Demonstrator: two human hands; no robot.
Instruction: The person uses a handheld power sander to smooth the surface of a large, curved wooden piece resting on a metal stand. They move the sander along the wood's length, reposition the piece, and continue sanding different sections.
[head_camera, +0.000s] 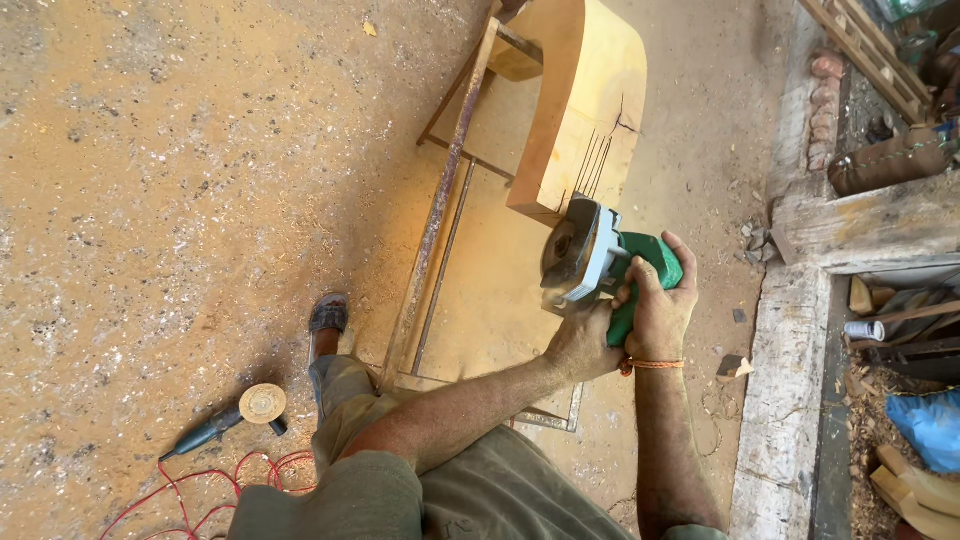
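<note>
Left hand (580, 345): forearm crossing in from lower left, fingers curled shut in a grip, knuckles up. Right hand (660, 305): arm extended straight up from bottom edge, fingers wrapped closed, orange cord band at wrist. Both hands side by side, touching.

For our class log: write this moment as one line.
left hand: on saw | right hand: grips saw | blade at block | grinder on floor

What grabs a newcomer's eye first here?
The green circular saw, gripped by the right hand and left hand, meets the lower end of a big pale curved wood block on a rusty metal frame. At lower left, an angle grinder lies on the sawdust-covered floor with a red cable.
</note>
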